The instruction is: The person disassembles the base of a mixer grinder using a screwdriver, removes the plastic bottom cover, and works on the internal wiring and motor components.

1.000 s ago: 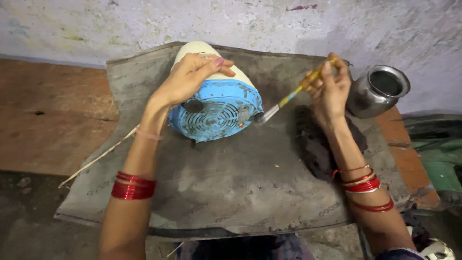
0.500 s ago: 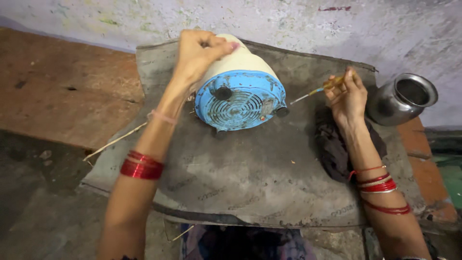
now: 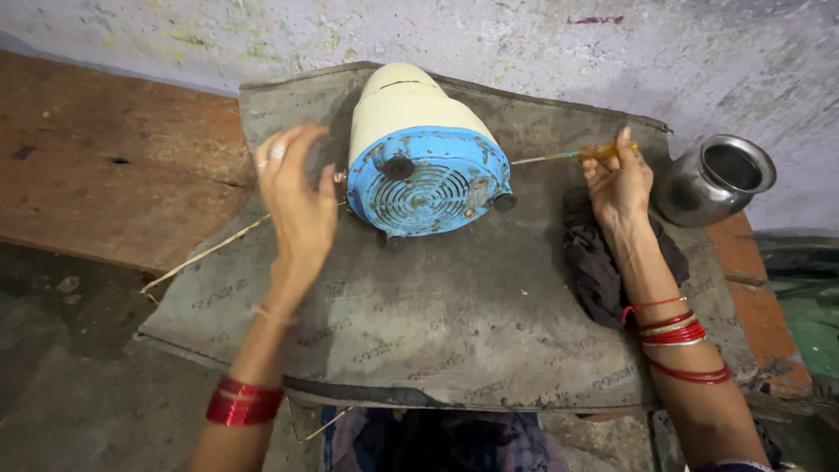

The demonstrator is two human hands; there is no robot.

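A cream appliance body with a round blue vented base lies on its side on a grey mat, base facing me. My left hand hovers just left of it, fingers apart, holding nothing. My right hand rests on the mat to the right of the appliance and grips a yellow-handled screwdriver. The screwdriver's thin shaft points left toward the blue base. Red bangles sit on both wrists.
A steel pot stands at the mat's right corner by the wall. A dark cloth lies under my right forearm. A thin stick pokes out left of the mat. Brown stone slab on the left.
My left hand has come off the top of the appliance and now hovers open beside it. My right hand has lowered the screwdriver to the mat.
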